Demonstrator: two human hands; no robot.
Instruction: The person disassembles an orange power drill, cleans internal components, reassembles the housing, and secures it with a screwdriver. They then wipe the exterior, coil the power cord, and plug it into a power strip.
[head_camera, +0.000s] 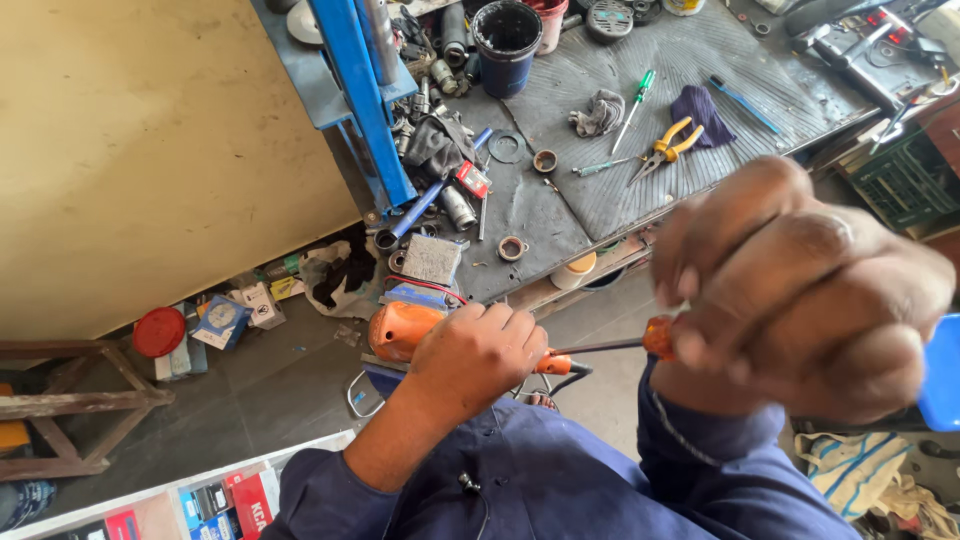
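Head view, looking down on two bare hands at work over a workshop floor. The left hand (478, 352) wraps over an orange power tool (405, 330), its grip pressed together around the tool's body, which lies below the near edge of the counter (600, 200); the right hand (800, 290), raised close to the camera, has its grip pinched shut on the orange handle of a screwdriver (655, 338); the screwdriver's thin metal shaft runs leftward and meets the power tool just beside the left hand's knuckles; both forearms wear dark blue sleeves (560, 480).

On the grey counter beyond the hands lie yellow-handled pliers (668, 145), a green-handled screwdriver (637, 103), a grey rag (600, 112), a purple cloth (700, 112) and a dark bucket (507, 42); a blue metal upright (360, 100) stands at the counter's left end among loose metal parts; small metal rings (512, 247) rest near the front edge.

On the floor to the left sit a red round lid (159, 331) and small boxes; a wooden frame (70, 400) stands at the far left, beside a pale yellow wall (140, 150).
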